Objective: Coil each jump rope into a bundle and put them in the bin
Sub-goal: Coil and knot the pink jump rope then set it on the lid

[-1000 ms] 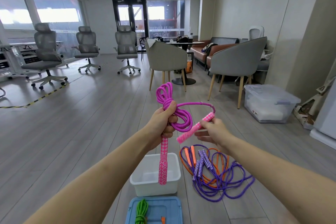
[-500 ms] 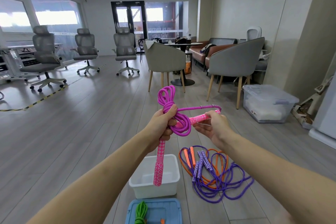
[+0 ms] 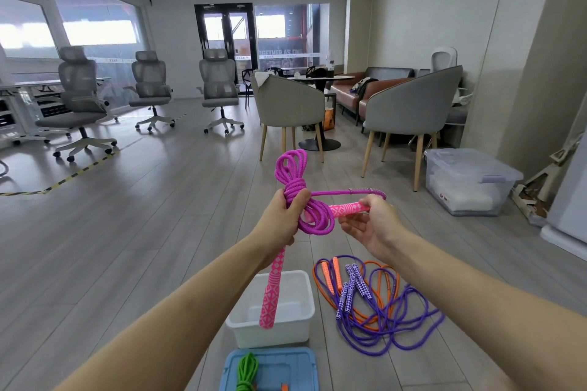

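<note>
We hold the pink jump rope up in the air above the white bin, which stands on the floor. Our left hand grips the coiled bundle at its wrapped middle, fingers curled round the cord, and one pink handle hangs down from that fist over the bin. Our right hand pinches the far end of the other pink handle, which points sideways into the loops. Right of the bin, the orange jump rope and the purple jump rope lie tangled together on the floor. Just in front of the bin sits a blue lid with a green jump rope on it
</note>
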Available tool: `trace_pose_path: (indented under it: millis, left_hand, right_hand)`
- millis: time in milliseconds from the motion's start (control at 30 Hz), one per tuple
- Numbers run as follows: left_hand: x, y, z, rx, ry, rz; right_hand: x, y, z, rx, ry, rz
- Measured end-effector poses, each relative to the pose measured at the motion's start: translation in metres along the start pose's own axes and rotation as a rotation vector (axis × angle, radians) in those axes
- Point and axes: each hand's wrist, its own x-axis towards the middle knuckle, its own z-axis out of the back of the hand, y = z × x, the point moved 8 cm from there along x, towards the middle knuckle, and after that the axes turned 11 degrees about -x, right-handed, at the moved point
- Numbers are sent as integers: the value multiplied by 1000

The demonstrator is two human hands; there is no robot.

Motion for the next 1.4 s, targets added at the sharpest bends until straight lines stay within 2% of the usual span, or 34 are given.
trace_pose_path:
  millis: [500, 667, 833, 933, 1100, 1233, 1333, 1400]
  left_hand:
    - [4, 2, 9, -155, 31, 31]
    - [0, -14, -5, -276, 103, -46]
    - [0, -11, -19, -325, 102, -80]
    - [2, -9, -17, -230, 95, -104]
    - [9, 5, -14, -143, 10, -27]
    - [9, 9, -10, -194, -10, -35]
    - [12, 6, -1, -115, -74, -104]
    - [17, -2, 18, -144, -200, -135]
  right_hand:
    - [-17, -9, -27, 178, 196, -152]
    - [-19, -11, -38, 306, 223, -178]
    - [-32, -1, -63, 331, 378, -155]
    - [-31, 3, -63, 142, 402, -92]
    - [-33, -3, -60, -98, 420, -40]
    - [-42, -7, -67, -235, 539, 9]
    - [-45, -10, -67, -276, 646, 25]
    - [-47, -24, -62, -567, 708, 84]
